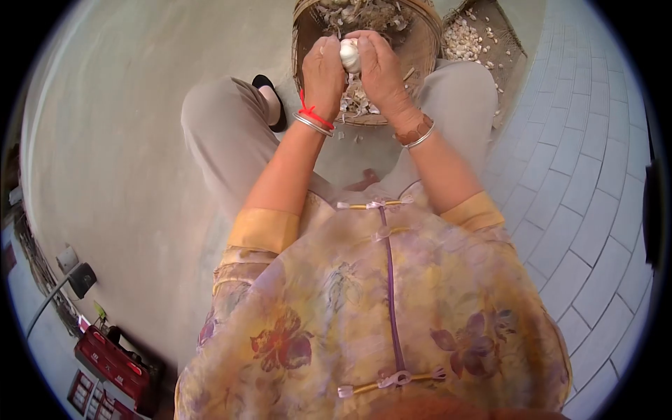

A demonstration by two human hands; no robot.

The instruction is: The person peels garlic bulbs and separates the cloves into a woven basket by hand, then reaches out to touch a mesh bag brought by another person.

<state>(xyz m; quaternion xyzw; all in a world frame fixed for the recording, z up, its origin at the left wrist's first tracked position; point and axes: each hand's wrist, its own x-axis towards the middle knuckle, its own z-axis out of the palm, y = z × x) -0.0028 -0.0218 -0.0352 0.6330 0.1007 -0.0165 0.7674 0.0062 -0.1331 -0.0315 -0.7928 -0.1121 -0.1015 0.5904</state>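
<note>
A white garlic bulb [351, 55] is held between my two hands above a round woven basket [301, 31]. My left hand [324, 75] closes on the bulb's left side. From the right, my right hand [380, 73] grips the same bulb, its fingers wrapped over the far side. Below the hands, garlic skins and scraps [358, 98] lie in the basket. More dry garlic material [364, 14] fills its far part. Some fingertips are hidden behind the bulb and the hands.
To the right of the basket, a flat woven tray [509, 52] holds a pile of loose garlic cloves [463, 40]. My knees flank the basket. Grey paving [581, 161] runs along the right, and a red object [112, 364] stands at lower left.
</note>
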